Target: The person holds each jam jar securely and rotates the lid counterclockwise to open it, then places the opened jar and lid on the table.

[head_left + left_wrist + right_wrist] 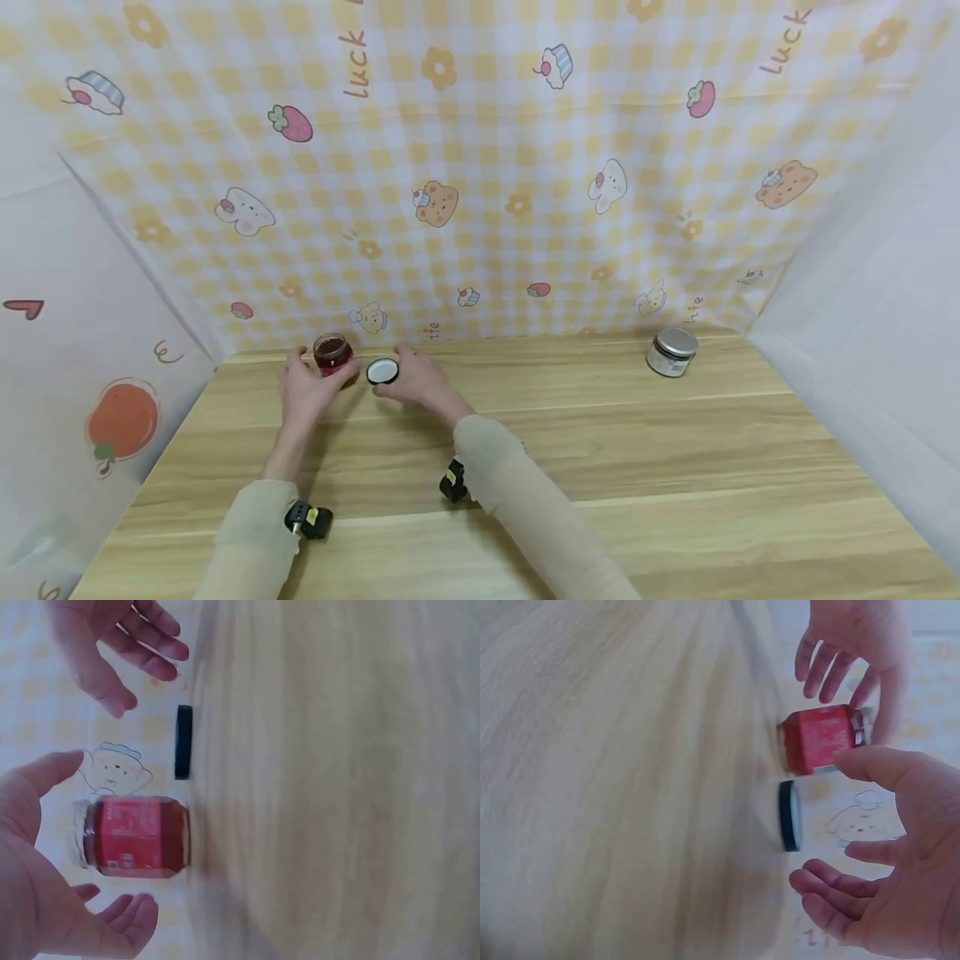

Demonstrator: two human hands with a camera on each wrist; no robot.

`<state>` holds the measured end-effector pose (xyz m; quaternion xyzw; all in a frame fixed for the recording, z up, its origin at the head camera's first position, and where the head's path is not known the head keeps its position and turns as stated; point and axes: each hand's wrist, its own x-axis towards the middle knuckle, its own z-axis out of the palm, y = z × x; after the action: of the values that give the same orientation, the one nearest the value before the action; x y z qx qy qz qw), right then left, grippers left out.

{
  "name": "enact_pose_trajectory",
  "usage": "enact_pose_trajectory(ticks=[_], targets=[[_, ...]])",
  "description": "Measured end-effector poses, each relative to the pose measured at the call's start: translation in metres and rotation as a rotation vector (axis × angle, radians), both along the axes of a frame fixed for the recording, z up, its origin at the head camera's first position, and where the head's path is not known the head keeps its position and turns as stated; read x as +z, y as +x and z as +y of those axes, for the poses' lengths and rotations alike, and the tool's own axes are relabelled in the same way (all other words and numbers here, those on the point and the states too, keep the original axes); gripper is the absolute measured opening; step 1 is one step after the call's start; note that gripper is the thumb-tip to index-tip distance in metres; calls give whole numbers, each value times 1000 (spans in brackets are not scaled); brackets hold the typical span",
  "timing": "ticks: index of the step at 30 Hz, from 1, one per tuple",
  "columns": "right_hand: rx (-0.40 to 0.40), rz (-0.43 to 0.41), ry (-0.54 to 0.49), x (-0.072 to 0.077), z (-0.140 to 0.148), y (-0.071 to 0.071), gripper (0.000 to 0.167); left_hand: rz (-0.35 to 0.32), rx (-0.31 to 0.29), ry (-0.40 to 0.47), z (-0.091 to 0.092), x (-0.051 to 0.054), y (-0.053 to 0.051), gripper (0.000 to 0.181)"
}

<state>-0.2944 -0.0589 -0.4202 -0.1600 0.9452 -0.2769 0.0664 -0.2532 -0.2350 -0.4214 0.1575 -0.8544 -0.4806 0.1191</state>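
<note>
An open glass jar (333, 357) with a red label (135, 836) and dark red contents stands upright near the back edge of the table. My left hand (306, 392) is spread around it, thumb on one side and fingers on the other; gaps show between hand and jar in the left wrist view. Just right of the jar, a dark-rimmed lid (382, 372) lies on the table, its white inside facing up. Beside that lid is my right hand (422, 382), its thumb and fingers parted and apart from the lid (789, 816) in the right wrist view.
A second jar (672, 353), with a silver lid and pale label, stands closed at the back right of the wooden table (570, 467). Behind the table hangs a yellow checked cloth (495, 150); a white sheet (67, 250) borders the left side.
</note>
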Motion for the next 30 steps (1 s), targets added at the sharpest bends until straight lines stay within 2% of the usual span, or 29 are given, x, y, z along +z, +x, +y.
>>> enact_pose_trajectory(ticks=[5, 9, 15, 21, 30], targets=[[61, 17, -30, 9, 13, 3, 81, 26, 76, -97, 7, 6, 3, 102], [63, 5, -74, 11, 28, 4, 80, 41, 93, -103, 13, 10, 7, 100], [66, 5, -118, 12, 51, 5, 80, 79, 63, -80, 22, 13, 15, 98], [95, 26, -201, 19, 73, 6, 79, 129, 30, -74, 32, 16, 21, 86], [102, 41, -209, 30, 95, 17, 79, 158, -24, -91, 47, 19, 25, 79]])
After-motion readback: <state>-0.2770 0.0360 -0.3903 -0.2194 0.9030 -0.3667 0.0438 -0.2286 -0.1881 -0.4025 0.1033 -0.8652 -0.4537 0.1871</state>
